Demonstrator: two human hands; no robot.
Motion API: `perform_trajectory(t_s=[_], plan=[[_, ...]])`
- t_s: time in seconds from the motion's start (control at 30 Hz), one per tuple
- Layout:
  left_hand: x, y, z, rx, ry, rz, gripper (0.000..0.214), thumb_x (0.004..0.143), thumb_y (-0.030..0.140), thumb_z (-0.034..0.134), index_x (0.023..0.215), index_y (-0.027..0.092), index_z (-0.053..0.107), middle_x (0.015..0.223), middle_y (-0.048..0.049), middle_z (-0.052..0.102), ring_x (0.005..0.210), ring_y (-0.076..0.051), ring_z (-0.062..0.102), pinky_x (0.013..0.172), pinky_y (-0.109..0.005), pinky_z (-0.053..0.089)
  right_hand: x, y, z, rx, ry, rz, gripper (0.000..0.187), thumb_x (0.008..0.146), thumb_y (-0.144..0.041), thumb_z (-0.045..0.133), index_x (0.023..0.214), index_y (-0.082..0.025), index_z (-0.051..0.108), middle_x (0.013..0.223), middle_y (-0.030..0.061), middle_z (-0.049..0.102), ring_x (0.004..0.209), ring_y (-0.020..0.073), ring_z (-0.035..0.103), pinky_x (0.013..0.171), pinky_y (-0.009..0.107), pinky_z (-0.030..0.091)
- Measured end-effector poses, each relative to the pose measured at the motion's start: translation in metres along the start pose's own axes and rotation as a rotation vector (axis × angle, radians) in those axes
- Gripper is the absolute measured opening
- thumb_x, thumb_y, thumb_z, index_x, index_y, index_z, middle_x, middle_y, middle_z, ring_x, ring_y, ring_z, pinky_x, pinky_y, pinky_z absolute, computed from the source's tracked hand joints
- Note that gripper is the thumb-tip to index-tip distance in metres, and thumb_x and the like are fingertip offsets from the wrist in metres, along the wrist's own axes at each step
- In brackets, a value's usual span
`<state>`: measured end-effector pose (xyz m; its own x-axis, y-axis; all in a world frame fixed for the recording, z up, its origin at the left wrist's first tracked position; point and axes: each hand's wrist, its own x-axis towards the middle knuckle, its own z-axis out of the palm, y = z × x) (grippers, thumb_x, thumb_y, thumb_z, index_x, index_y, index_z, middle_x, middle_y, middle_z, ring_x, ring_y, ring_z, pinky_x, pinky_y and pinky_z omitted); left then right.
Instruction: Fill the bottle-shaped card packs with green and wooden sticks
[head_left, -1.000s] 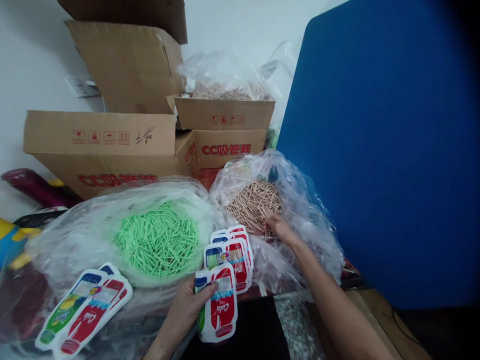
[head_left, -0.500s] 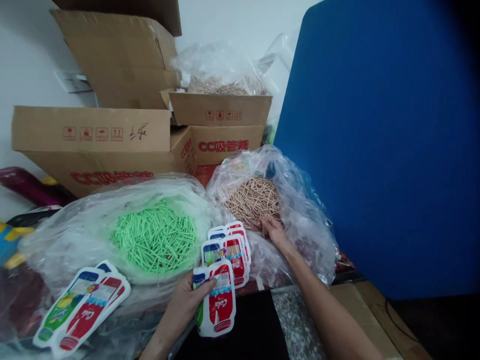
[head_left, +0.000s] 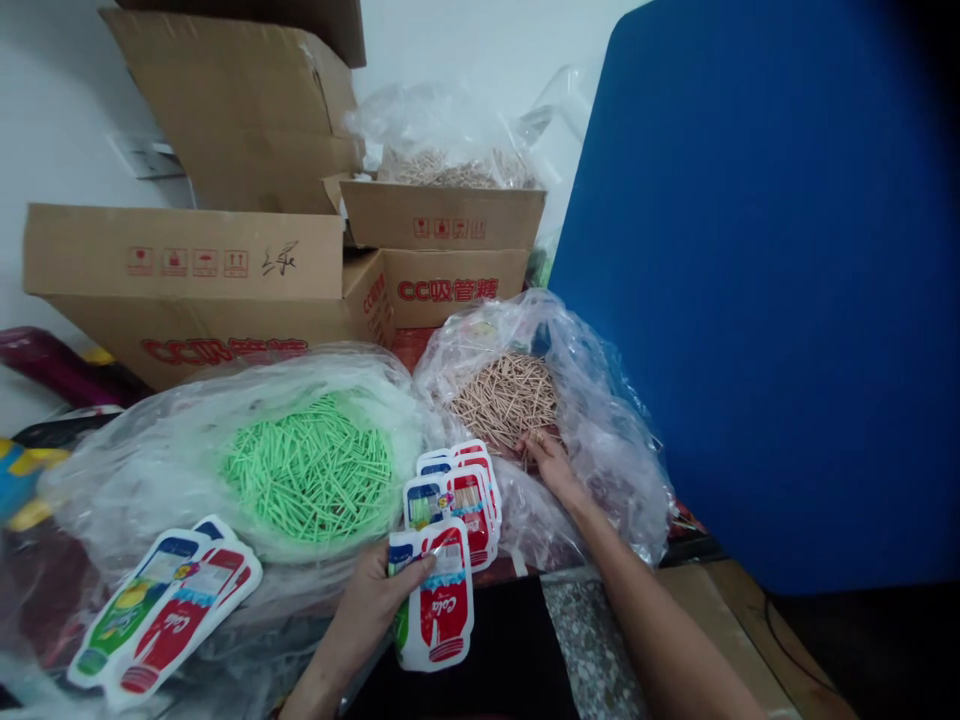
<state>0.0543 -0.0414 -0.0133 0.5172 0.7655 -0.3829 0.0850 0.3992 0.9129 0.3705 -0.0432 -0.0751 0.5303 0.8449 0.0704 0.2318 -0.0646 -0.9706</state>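
Note:
My left hand (head_left: 382,590) is closed on a bottle-shaped packet (head_left: 446,600) printed in red, green and blue, its thumb across the front. Just beyond it, a stack of similar packets (head_left: 471,505) overlaps, some with sticks showing through their windows. At the near edge of a heap of thin brown candy sticks (head_left: 510,395) is my right hand (head_left: 546,455), fingers bent together; what they pinch is too small to make out. The brown sticks lie in an open clear plastic bag (head_left: 615,440). Left of it, bright green sticks (head_left: 311,470) fill another clear bag (head_left: 165,420).
More bottle-shaped packets (head_left: 165,610) lie at the lower left. Behind the bags stand cardboard boxes (head_left: 187,260) with red print, one holding a bag of brown sticks (head_left: 442,168). A large blue panel (head_left: 765,300) rises on the right.
The view has shifted very slightly. Both hands stay where they were, the left still gripping the packet and the right at the brown sticks.

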Motion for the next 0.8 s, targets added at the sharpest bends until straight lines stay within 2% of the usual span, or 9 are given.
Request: perform_trajectory(t_s=[0.17, 0.2, 0.27, 0.33, 0.4, 0.5, 0.6, 0.8], plan=[[0.002, 0.004, 0.001, 0.019, -0.052, 0.036, 0.024, 0.07, 0.034, 0.076, 0.081, 0.012, 0.073, 0.078, -0.0069, 0.075, 0.069, -0.021, 0.067, 0.065, -0.028, 0.052, 0.005, -0.031, -0.008, 0.153, 0.12, 0.005, 0.037, 0.082, -0.056, 0.045, 0.095, -0.022, 0.054, 0.091, 0.0068, 0.069, 0.087, 0.0232, 0.064, 0.079, 0.038, 0.05], [0.002, 0.006, 0.003, 0.018, -0.072, 0.041, 0.024, 0.071, 0.033, 0.075, 0.081, 0.012, 0.073, 0.079, -0.0072, 0.075, 0.07, -0.022, 0.067, 0.066, -0.028, 0.052, 0.003, -0.041, -0.008, 0.242, 0.136, 0.002, 0.034, 0.082, -0.054, 0.047, 0.095, -0.023, 0.053, 0.092, 0.0063, 0.069, 0.09, 0.0233, 0.065, 0.081, 0.038, 0.05], [0.003, 0.011, 0.009, 0.004, -0.122, 0.046, 0.024, 0.072, 0.032, 0.074, 0.084, 0.011, 0.074, 0.08, -0.0079, 0.075, 0.072, -0.022, 0.067, 0.068, -0.028, 0.052, -0.006, -0.062, -0.002, 0.597, 0.138, 0.016, 0.026, 0.077, -0.045, 0.061, 0.092, -0.024, 0.056, 0.089, 0.004, 0.071, 0.094, 0.0235, 0.066, 0.087, 0.04, 0.049], [0.004, 0.018, 0.016, -0.025, -0.169, 0.056, 0.025, 0.073, 0.031, 0.074, 0.088, 0.011, 0.074, 0.084, -0.0085, 0.075, 0.074, -0.022, 0.067, 0.069, -0.028, 0.052, -0.023, -0.081, 0.013, 0.888, 0.07, 0.066, 0.02, 0.075, -0.034, 0.068, 0.089, -0.025, 0.058, 0.085, 0.0003, 0.071, 0.096, 0.0217, 0.067, 0.094, 0.041, 0.047], [0.003, 0.024, 0.021, -0.059, -0.205, 0.064, 0.028, 0.073, 0.029, 0.074, 0.093, 0.011, 0.073, 0.087, -0.0088, 0.075, 0.074, -0.022, 0.067, 0.069, -0.029, 0.052, -0.044, -0.098, 0.032, 1.035, 0.002, 0.108, 0.016, 0.077, -0.03, 0.068, 0.089, -0.025, 0.059, 0.082, -0.0017, 0.071, 0.096, 0.0208, 0.067, 0.097, 0.042, 0.046], [0.001, 0.028, 0.023, -0.077, -0.239, 0.066, 0.026, 0.071, 0.027, 0.075, 0.09, 0.01, 0.073, 0.084, -0.0077, 0.074, 0.071, -0.02, 0.065, 0.07, -0.028, 0.05, -0.074, -0.116, 0.06, 1.092, -0.106, 0.171, 0.014, 0.081, -0.031, 0.065, 0.091, -0.025, 0.059, 0.081, -0.0015, 0.071, 0.096, 0.0215, 0.067, 0.099, 0.044, 0.045], [-0.001, 0.028, 0.02, -0.089, -0.237, 0.068, 0.021, 0.07, 0.026, 0.076, 0.084, 0.011, 0.072, 0.078, -0.0048, 0.072, 0.068, -0.017, 0.063, 0.069, -0.026, 0.048, -0.093, -0.127, 0.078, 1.091, -0.165, 0.186, 0.013, 0.084, -0.033, 0.062, 0.094, -0.025, 0.059, 0.081, -0.0007, 0.07, 0.091, 0.022, 0.069, 0.097, 0.045, 0.046], [-0.002, 0.024, 0.016, -0.123, -0.24, 0.07, 0.018, 0.068, 0.026, 0.077, 0.076, 0.012, 0.069, 0.07, -0.0008, 0.067, 0.062, -0.013, 0.057, 0.063, -0.022, 0.044, -0.103, -0.136, 0.085, 1.112, -0.162, 0.221, 0.016, 0.083, -0.033, 0.063, 0.096, -0.024, 0.059, 0.081, -0.0002, 0.071, 0.089, 0.0223, 0.069, 0.092, 0.044, 0.049]])
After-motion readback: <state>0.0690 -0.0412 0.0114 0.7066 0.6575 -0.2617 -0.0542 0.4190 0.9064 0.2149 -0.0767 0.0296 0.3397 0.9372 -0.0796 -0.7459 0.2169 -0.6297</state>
